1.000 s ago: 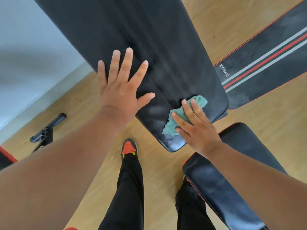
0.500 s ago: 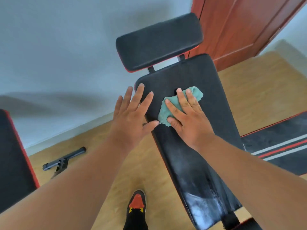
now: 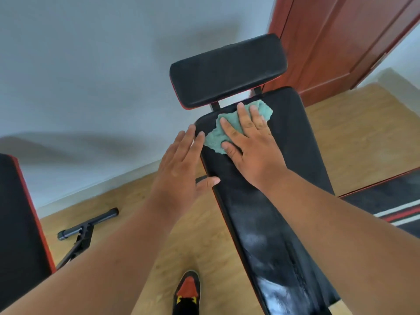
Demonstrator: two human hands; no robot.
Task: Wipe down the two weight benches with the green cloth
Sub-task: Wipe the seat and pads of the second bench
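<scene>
Green cloth (image 3: 229,130) lies flat under right hand (image 3: 252,144) on bench (image 3: 295,155).

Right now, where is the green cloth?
In the head view, the green cloth lies at the far end of the long bench pad, just below the headrest pad, pressed flat under the right hand.

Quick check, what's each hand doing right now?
Left hand: open, flat at the bench pad edge, holding nothing.
Right hand: open, pressing the green cloth onto the pad.
</scene>
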